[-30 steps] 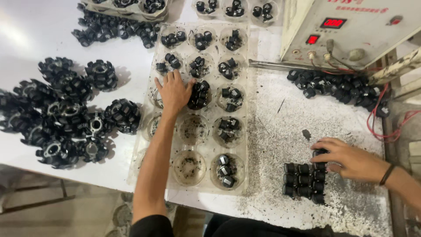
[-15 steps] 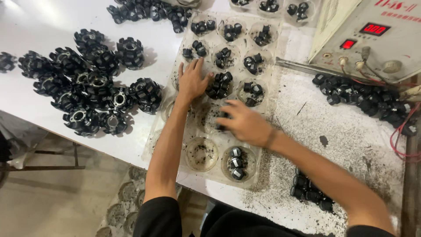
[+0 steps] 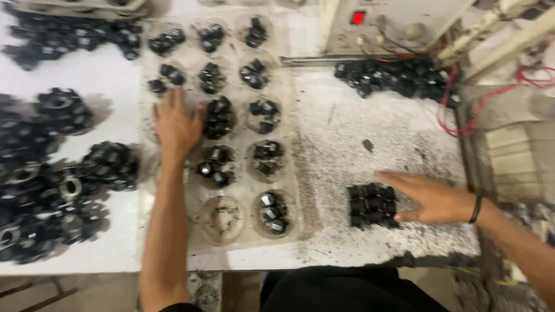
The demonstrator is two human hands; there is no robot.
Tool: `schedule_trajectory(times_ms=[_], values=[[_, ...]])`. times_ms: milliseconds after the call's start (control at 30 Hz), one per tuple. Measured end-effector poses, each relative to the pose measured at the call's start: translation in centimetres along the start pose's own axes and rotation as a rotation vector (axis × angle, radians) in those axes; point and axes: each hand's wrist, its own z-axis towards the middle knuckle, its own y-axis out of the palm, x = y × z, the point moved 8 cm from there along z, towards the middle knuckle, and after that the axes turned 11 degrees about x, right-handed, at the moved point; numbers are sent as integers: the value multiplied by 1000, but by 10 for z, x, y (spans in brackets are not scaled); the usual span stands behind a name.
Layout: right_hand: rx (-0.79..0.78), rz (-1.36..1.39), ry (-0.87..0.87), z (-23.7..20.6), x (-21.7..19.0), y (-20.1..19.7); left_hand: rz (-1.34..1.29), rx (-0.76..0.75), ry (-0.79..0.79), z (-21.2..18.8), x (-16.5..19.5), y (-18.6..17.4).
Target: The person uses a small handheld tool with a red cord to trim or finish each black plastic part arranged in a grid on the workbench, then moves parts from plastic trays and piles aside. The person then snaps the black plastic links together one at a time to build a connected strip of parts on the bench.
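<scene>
My left hand (image 3: 176, 124) lies flat, fingers spread, on the left column of a clear plastic tray (image 3: 231, 248) with round cups. Most cups hold small black parts, such as the pile (image 3: 218, 117) just right of this hand; one front cup (image 3: 222, 218) holds no parts. My right hand (image 3: 430, 196) reaches over the speckled bench, fingers extended, touching a tight block of small black parts (image 3: 370, 205). It grips nothing that I can see.
Piles of black ring-shaped parts (image 3: 58, 185) cover the white table at left. A heap of small black parts (image 3: 393, 78) lies by a beige machine (image 3: 399, 23) with a red display and red wires (image 3: 457, 124) at the back right. The bench edge runs along the front.
My right hand moved from the tray's middle cups back right to the block of black parts. My left hand stayed on the tray. The camera shifted.
</scene>
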Motion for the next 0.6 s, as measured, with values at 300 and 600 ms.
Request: schedule_trajectory(times_ms=[300, 600], values=[[153, -228, 24, -24, -24, 24, -451, -655, 411, -130, 278, -26], [529, -571, 213, -37, 2, 13, -509, -535, 871, -211, 369, -6]])
